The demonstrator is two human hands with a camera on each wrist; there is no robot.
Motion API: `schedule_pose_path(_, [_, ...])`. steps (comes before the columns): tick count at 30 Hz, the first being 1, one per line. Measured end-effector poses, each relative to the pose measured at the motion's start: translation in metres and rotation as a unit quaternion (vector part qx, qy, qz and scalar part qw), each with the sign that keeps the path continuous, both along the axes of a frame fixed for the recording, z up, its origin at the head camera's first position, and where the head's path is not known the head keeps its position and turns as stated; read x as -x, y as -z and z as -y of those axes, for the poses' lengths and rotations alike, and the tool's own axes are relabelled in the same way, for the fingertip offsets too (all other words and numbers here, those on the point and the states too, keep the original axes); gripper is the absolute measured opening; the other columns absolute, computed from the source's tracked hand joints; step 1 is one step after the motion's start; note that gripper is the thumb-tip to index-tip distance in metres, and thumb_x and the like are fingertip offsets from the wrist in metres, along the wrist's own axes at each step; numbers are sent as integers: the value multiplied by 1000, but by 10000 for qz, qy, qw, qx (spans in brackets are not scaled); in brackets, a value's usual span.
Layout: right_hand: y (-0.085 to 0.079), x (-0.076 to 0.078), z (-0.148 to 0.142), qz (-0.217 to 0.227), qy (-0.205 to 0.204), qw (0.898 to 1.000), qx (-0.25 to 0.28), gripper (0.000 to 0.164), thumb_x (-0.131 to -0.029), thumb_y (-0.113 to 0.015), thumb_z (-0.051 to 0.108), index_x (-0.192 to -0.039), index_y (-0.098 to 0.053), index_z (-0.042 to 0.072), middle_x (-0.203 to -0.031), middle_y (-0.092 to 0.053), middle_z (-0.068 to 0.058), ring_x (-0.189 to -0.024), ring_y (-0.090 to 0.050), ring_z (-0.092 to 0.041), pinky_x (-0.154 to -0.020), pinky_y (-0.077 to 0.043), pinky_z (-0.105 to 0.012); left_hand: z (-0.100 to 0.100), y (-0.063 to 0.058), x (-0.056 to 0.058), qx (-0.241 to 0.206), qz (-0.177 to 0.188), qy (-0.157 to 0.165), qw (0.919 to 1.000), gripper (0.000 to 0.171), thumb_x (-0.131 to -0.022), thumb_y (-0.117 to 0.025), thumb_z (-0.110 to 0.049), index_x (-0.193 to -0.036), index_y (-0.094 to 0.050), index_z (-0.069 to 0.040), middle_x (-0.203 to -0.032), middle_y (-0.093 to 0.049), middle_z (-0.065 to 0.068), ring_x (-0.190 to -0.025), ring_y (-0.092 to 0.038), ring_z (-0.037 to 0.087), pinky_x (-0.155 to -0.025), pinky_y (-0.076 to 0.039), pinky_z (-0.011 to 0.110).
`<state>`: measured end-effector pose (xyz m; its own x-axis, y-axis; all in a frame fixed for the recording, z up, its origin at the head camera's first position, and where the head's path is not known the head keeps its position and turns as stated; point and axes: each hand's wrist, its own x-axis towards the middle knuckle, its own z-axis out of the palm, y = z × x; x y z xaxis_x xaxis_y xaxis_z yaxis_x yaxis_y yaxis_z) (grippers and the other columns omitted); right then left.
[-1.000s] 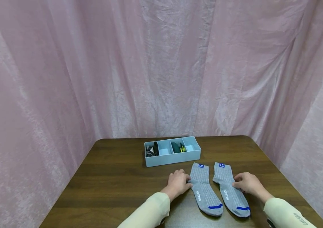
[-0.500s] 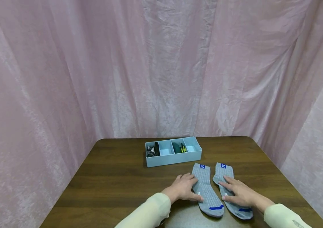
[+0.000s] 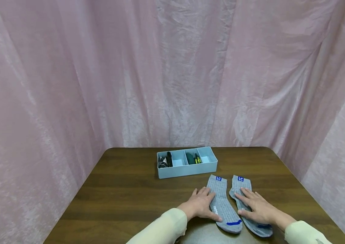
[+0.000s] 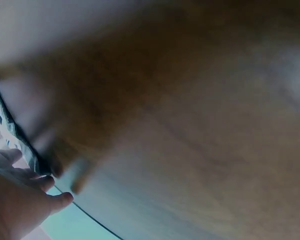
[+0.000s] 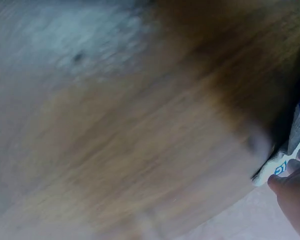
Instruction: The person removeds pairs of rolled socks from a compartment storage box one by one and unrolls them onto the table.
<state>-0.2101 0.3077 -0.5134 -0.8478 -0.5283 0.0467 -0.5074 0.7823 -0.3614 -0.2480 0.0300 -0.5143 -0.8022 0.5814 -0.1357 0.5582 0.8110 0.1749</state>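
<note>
Two grey ribbed socks lie flat side by side on the table in the head view, each with a blue label at the cuff and a blue toe stripe. My left hand (image 3: 200,204) rests with spread fingers on the outer edge of the left sock (image 3: 224,210). Fingers extended, my right hand (image 3: 258,207) lies over the middle of the right sock (image 3: 240,184) and hides part of it. In the right wrist view, the sock's labelled cuff (image 5: 281,169) shows beside the fingers. At the left wrist view's lower left corner, the left hand (image 4: 25,202) appears beside dark fabric.
A light blue divided box (image 3: 187,170) stands behind the socks. Its leftmost compartment holds dark checked fabric (image 3: 163,162) and a black item (image 3: 169,159); another holds dark green fabric (image 3: 190,158) and a black-and-yellow item (image 3: 197,159). Pink curtains (image 3: 172,74) hang behind the brown wooden table (image 3: 123,196).
Both hands have gone from curled fingers at the socks' outer edges to spread fingers lying on them. The right hand has moved inward over its sock.
</note>
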Motion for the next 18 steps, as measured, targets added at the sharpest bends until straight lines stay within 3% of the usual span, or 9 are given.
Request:
schedule_pose_path(10, [-10,8,12,-415,437,9980,165,70,-97,-58,49,-147,-46,2,-151,-35,-30,-138,-32,-50,-106,-23,-70,9,-5,7,-395,-167,-202,9989,87,-81,-60,-75,-150,-45,-25,-158,-34,4,-146,-27,21,-115,-26,49])
schedule_pose_path(18, [-22,20,25,-821,622,9944,249,67,-95,-64,44,-144,-49,0,-149,-40,-28,-132,-41,-48,-100,-37,-64,24,-16,19,-734,-552,-352,9952,80,-86,-61,-67,-149,-46,-20,-155,-39,7,-145,-31,25,-115,-27,49])
